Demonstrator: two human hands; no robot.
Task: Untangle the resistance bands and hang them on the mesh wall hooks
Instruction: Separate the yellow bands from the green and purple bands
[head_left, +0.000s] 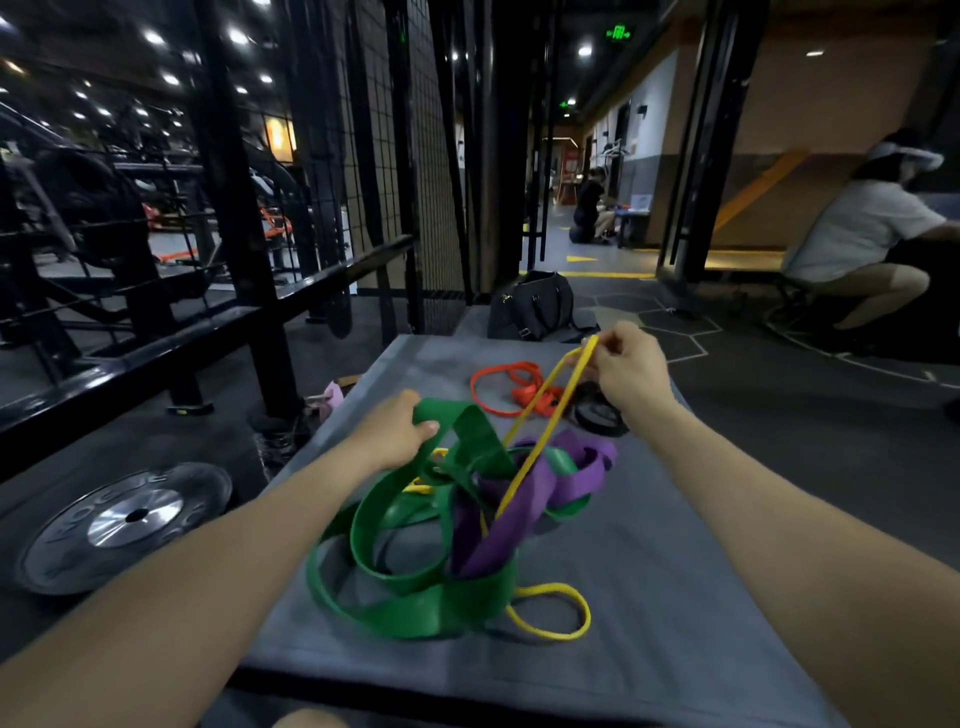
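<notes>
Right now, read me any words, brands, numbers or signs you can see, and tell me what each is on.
"ROGUE", as far as the blur allows: raised letters on the weight plate on the floor.
Green ceiling sign: lit, too small to read.
Resistance bands and black bag: no readable print.

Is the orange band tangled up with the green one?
No, the orange band lies apart on the mat, beyond the green band.
</notes>
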